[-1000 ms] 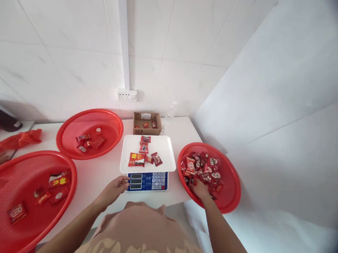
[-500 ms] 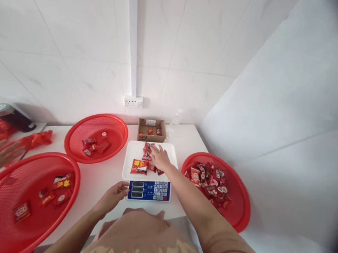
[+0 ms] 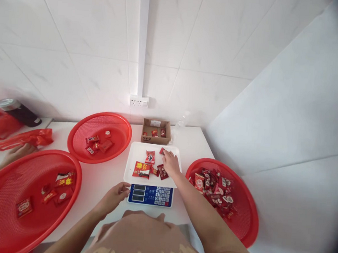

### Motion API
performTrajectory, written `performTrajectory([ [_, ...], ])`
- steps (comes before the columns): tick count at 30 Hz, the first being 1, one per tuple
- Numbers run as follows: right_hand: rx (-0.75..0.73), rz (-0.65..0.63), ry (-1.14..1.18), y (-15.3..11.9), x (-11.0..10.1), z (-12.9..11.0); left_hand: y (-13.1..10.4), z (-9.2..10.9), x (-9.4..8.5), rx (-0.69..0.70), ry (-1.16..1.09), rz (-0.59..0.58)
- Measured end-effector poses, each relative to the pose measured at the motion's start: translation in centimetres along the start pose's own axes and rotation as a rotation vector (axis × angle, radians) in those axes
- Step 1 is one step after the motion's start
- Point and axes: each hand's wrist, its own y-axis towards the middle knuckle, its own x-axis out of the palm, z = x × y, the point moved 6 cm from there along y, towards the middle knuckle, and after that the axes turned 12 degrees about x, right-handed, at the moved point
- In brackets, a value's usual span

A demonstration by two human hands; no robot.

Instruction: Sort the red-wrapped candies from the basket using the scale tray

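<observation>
A digital scale [image 3: 149, 199] with a blue keypad panel stands in front of me. On its white tray [image 3: 135, 147] lie a large red-and-yellow snack packet [image 3: 141, 170], a red packet with a black character [image 3: 150, 157], a small red packet [image 3: 154, 171] and a dark red packet [image 3: 162, 171]. My right hand [image 3: 171, 163] is over the tray's right side, its fingertips closed on another small red packet [image 3: 162, 151], partly covered by the fingers. Beside the scale's left edge, my left hand [image 3: 116, 197] has loosely bent fingers, apart, with nothing in them.
Red baskets with packets stand on the right [image 3: 254, 211], back left [image 3: 102, 115] and front left [image 3: 79, 174]. Behind the tray are a small cardboard box [image 3: 155, 139] and a clear plastic item [image 3: 182, 119]. At far left, another person's hand [image 3: 22, 151] touches a red bag [image 3: 41, 135] near a black bottle [image 3: 19, 113].
My right hand has moved rightward across the tray with a small red packet, away from the packet with the black character. The other person's hand has lowered onto the red bag. The view has shifted slightly.
</observation>
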Motion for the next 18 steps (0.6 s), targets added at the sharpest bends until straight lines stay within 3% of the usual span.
performTrajectory([
  [4,-0.133,0.009,0.119,-2.1,-0.1,-0.2,0.4,0.5,0.7,0.023,0.022,-0.035],
  [7,-0.116,0.112,0.253,-3.8,-1.8,0.9,0.4,0.9,1.0,0.036,0.042,-0.061],
  [13,0.197,0.340,0.373,-9.5,-5.1,9.0,-0.2,0.1,0.8,0.045,0.056,-0.057],
  [15,0.279,0.337,0.334,-11.8,-4.8,11.9,-0.5,-0.4,0.6,0.038,0.065,-0.052],
  [18,0.411,0.226,0.209,-14.7,-2.8,15.1,-0.8,-1.2,0.5,0.040,0.102,-0.049],
])
